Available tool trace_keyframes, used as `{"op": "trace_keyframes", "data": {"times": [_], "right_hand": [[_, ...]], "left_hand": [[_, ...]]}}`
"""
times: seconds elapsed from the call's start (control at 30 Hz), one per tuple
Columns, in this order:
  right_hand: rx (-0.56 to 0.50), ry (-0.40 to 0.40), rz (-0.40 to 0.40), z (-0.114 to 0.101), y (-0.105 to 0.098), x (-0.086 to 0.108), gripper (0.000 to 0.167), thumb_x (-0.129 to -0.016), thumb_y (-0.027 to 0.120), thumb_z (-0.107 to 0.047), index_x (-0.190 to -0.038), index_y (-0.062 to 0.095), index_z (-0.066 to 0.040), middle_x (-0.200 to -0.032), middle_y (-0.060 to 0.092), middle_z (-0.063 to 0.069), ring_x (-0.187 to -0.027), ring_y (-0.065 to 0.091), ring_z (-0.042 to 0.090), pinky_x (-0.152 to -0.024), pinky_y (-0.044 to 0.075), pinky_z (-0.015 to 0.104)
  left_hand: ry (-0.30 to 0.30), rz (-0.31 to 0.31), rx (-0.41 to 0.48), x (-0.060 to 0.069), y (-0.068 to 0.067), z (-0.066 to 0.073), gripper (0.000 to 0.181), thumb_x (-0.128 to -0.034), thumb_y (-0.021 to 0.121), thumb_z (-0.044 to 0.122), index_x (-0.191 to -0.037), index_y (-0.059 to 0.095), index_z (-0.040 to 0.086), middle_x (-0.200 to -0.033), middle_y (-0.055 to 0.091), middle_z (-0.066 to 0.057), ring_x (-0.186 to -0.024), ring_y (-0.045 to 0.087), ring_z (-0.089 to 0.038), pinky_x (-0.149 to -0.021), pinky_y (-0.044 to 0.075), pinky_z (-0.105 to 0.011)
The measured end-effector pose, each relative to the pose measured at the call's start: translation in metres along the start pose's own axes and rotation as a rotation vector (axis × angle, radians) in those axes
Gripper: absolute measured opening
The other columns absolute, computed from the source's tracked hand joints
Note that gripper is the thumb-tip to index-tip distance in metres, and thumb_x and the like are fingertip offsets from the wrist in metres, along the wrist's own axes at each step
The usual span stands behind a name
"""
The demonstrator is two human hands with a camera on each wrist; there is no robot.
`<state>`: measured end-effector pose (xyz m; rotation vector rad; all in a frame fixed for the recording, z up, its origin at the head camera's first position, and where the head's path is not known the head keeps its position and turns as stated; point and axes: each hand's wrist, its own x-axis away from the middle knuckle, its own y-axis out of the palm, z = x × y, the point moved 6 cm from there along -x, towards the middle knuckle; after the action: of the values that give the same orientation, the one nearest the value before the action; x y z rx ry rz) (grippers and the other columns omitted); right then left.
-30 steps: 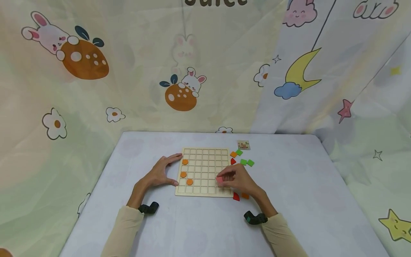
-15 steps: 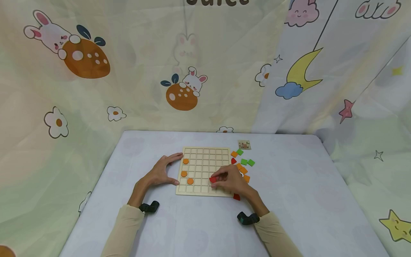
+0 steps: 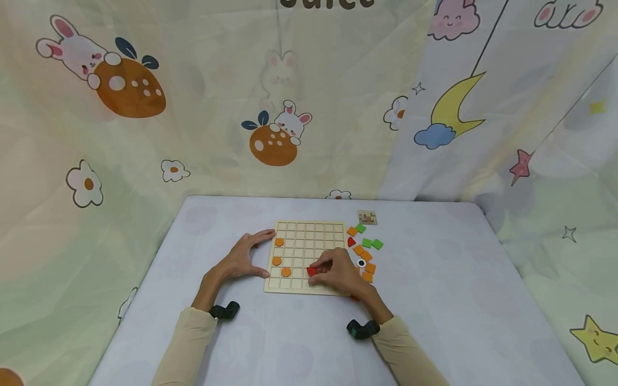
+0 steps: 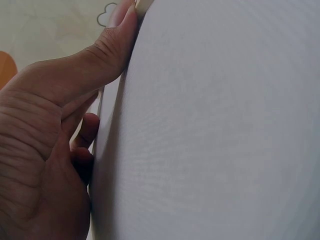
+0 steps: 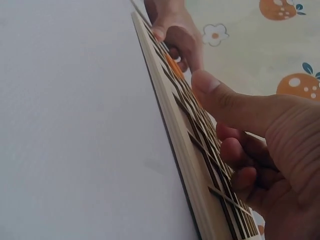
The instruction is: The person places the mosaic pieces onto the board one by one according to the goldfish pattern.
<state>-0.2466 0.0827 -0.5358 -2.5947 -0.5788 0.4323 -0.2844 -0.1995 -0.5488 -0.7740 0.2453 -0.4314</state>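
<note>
I have the right hand (image 3: 340,271) pinching a red piece (image 3: 311,272) over the near half of the board (image 3: 309,241); my left hand (image 3: 241,261), spread, touches the board's left edge, near three orange discs (image 3: 286,272).

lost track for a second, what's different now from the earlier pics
The right hand has moved left over the board, carrying the pinched red piece with it. That uncovers the black-and-white round piece and several orange squares beside the board. Nothing was let go. The left hand stays at the board's left edge, and the three orange discs lie as before.
</note>
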Motion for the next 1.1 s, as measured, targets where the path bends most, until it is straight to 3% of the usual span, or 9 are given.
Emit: {"op": "trace_keyframes", "data": {"times": [0.2, 0.47, 0.67, 1.1], "right_hand": [[0.014, 0.026, -0.015, -0.001, 0.011, -0.006, 0.03, -0.076, 0.102, -0.02, -0.101, 0.088, -0.01, -0.082, 0.077, -0.001, -0.069, 0.061, 0.012, -0.064, 0.048, 0.021], [0.115, 0.013, -0.009, -0.005, 0.021, -0.014, 0.032, -0.074, 0.103, -0.022, -0.1, 0.088, -0.011, -0.082, 0.074, -0.005, -0.07, 0.058, 0.008, -0.065, 0.047, 0.021], [0.199, 0.013, 0.001, -0.009, 0.025, -0.015, 0.035, -0.074, 0.103, -0.028, -0.101, 0.088, -0.013, -0.082, 0.074, -0.006, -0.072, 0.058, 0.004, -0.067, 0.049, 0.022], [0.245, 0.03, -0.011, -0.012, 0.026, -0.015, 0.04, -0.074, 0.103, -0.03, -0.106, 0.088, -0.012, -0.085, 0.076, -0.003, -0.075, 0.061, 0.008, -0.07, 0.049, 0.022]], "left_hand": [[0.005, 0.0, -0.012, -0.001, 0.001, -0.004, 0.119, -0.0626, 0.108, 0.037, -0.164, 0.051, 0.014, -0.175, 0.045, -0.006, -0.12, 0.051, -0.025, -0.105, 0.042, -0.047], [0.015, 0.004, -0.015, -0.001, 0.001, -0.004, 0.118, -0.0636, 0.107, 0.04, -0.164, 0.051, 0.015, -0.175, 0.045, -0.006, -0.119, 0.051, -0.023, -0.104, 0.042, -0.046], [0.015, 0.001, -0.006, -0.001, 0.0, -0.003, 0.118, -0.0638, 0.107, 0.04, -0.164, 0.051, 0.014, -0.175, 0.045, -0.006, -0.119, 0.05, -0.024, -0.103, 0.041, -0.046], [0.014, 0.0, -0.007, -0.001, 0.0, -0.003, 0.118, -0.0636, 0.107, 0.039, -0.164, 0.051, 0.014, -0.175, 0.045, -0.006, -0.12, 0.051, -0.025, -0.104, 0.042, -0.047]]}}
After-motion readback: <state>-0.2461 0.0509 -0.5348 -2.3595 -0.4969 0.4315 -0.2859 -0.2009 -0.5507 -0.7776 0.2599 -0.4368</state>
